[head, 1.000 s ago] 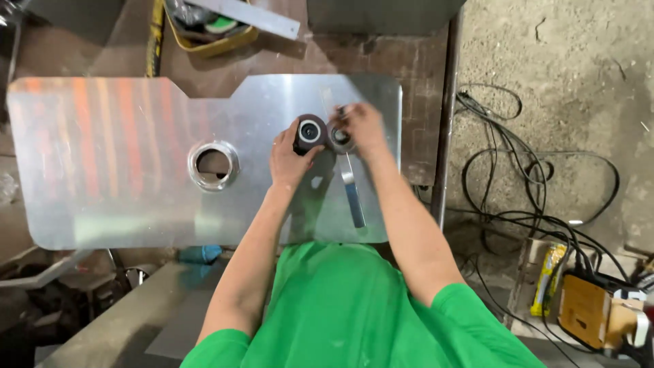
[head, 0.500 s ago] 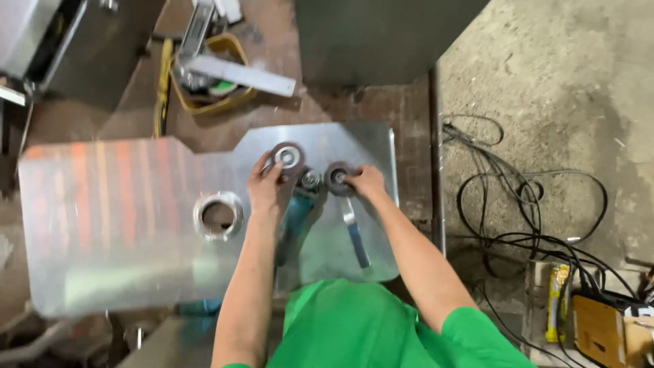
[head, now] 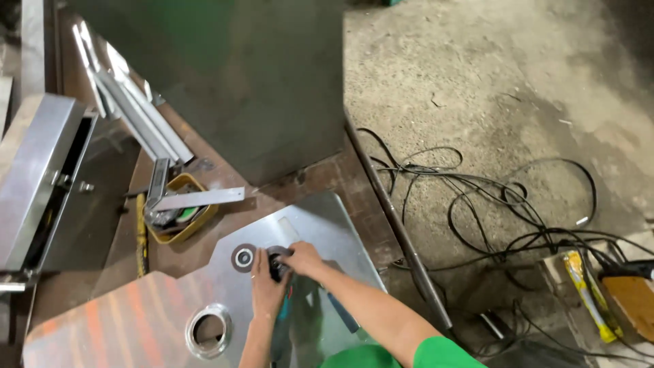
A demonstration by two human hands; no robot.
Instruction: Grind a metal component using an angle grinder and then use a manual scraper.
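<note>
On steel sheet [head: 136, 320], left hand [head: 264, 289] and right hand [head: 303, 259] clasp a half-hidden dark tool [head: 278, 262].

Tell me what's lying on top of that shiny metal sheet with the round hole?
On the metal sheet lie a dark grinding disc and a power tool, mostly covered by the left hand and right hand. Its head is hidden beneath them.

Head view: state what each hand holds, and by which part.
Both hands meet on the head of a dark power tool lying on the steel sheet. The right hand grips a small dark part there; the left hand steadies beside it. The exact hold is hidden.
</note>
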